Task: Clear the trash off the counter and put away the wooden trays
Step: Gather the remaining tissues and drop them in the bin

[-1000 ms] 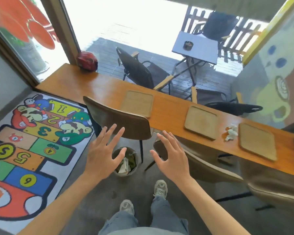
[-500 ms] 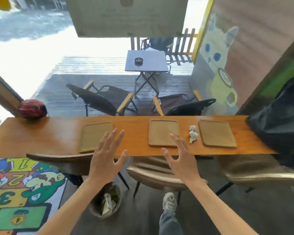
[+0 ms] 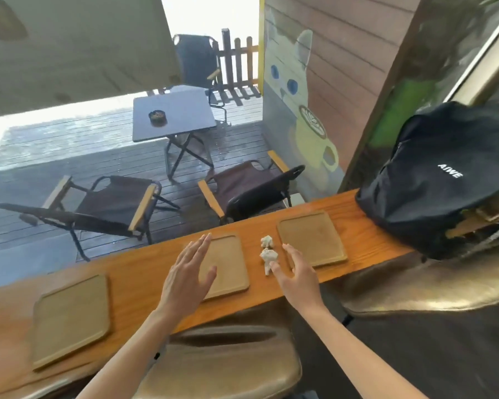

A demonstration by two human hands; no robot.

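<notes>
Three flat wooden trays lie on the orange wooden counter point(image 3: 144, 266): a left tray point(image 3: 70, 318), a middle tray point(image 3: 231, 260) and a right tray point(image 3: 311, 237). Two crumpled white paper wads point(image 3: 268, 254) lie on the counter between the middle and right trays. My left hand point(image 3: 189, 276) hovers open over the middle tray's left part. My right hand point(image 3: 295, 273) is open with spread fingers, just right of the paper wads, its fingertips over the right tray's near corner. Neither hand holds anything.
A black backpack point(image 3: 432, 180) sits at the counter's right end. Brown stool seats point(image 3: 222, 364) stand below the counter's near edge. Beyond the counter are folding chairs point(image 3: 110, 203) and a small table point(image 3: 173, 116) on a deck.
The view has swung right and closer to the counter. Both hands have reached forward over the counter, the right one arriving beside the paper wads. The floor bin is out of view.
</notes>
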